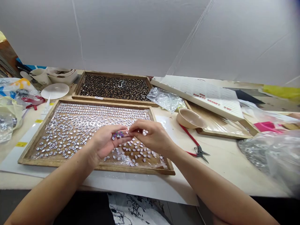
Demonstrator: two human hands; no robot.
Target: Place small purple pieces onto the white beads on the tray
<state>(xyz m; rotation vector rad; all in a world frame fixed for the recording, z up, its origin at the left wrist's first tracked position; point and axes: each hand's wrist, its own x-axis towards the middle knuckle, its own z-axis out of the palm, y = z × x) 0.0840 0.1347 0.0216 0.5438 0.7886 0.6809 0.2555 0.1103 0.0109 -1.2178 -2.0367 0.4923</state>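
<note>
Palm up, my left hand [106, 142] is over the wooden tray [93, 167], its fingers stretched toward the right. Several small purple and white pieces [119, 134] lie on its fingers. My right hand [150, 136] is pinched at the left fingertips; a small pale piece seems to be between finger and thumb, too small to make out. Under both hands, the film-lined tray holds rows of small white drop-shaped pieces [63, 142], in neat lines at the back and scattered toward the front right.
Behind stands a second tray [112, 99] of dark pieces. To the right are a beige bowl [191, 118], red-handled pliers [199, 151], a long white box [206, 93] and plastic bags [276, 153]. A white lid [55, 91] and cups [41, 77] stand back left.
</note>
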